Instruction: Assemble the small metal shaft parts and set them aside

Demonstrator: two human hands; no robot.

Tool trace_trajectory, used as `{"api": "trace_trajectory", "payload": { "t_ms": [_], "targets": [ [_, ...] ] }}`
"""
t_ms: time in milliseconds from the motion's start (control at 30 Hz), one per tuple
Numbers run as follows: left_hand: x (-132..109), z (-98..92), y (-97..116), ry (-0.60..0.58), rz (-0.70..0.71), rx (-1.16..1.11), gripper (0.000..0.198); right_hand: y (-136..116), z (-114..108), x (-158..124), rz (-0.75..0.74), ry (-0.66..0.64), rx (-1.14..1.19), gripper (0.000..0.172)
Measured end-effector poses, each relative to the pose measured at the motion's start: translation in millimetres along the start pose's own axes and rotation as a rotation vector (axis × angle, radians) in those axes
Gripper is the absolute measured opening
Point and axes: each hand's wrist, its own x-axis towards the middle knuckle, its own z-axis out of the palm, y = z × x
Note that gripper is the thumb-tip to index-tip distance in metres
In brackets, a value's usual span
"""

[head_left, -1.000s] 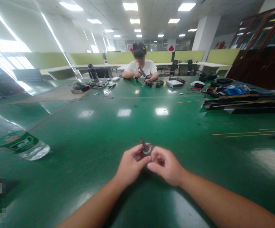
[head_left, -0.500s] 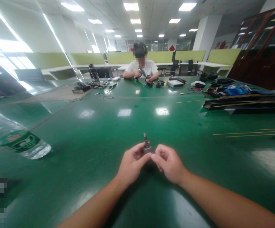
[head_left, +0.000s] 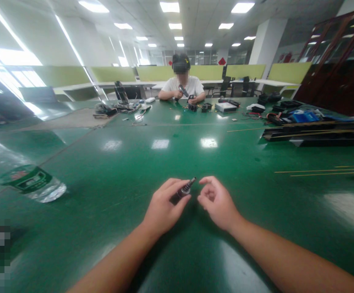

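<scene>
My left hand is closed around a small cylindrical metal part with a narrow stepped shaft, its body dark and its collar grey. The shaft tilts up and to the right, out past my thumb and index finger. The lower end of the part is hidden in the palm. Just right of the shaft tip is my right hand, apart from the part. Its index finger and thumb are spread with a gap between them, the other fingers curled, and nothing shows in it. Both hands are above the green table.
A clear plastic bottle with a green label lies at left. Thin brass-coloured rods and black channel pieces are at right. Across the table a person handles a tool among small parts. Cables and electronics lie at the far left.
The metal part has tipped from nearly upright to leaning right in my left hand. My right hand has come off it, its index finger and thumb now apart.
</scene>
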Motion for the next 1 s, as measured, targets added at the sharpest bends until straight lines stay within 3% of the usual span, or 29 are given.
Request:
{"api": "trace_trajectory", "payload": {
  "t_ms": [100,333,1000],
  "targets": [
    [-1.6,0.5,-1.8,0.043,0.006,0.035,0.041,1.2,1.3,-0.4,-0.035,-0.016,-0.078,0.036],
    [-0.8,2.9,3.5,0.040,0.062,-0.005,0.017,2.6,1.3,-1.1,-0.032,-0.016,-0.082,0.036],
    [-3.5,7.4,-2.2,0.030,0.096,-0.089,0.029,1.1,1.8,-0.3,-0.061,-0.052,-0.140,0.021]
  ]
}}
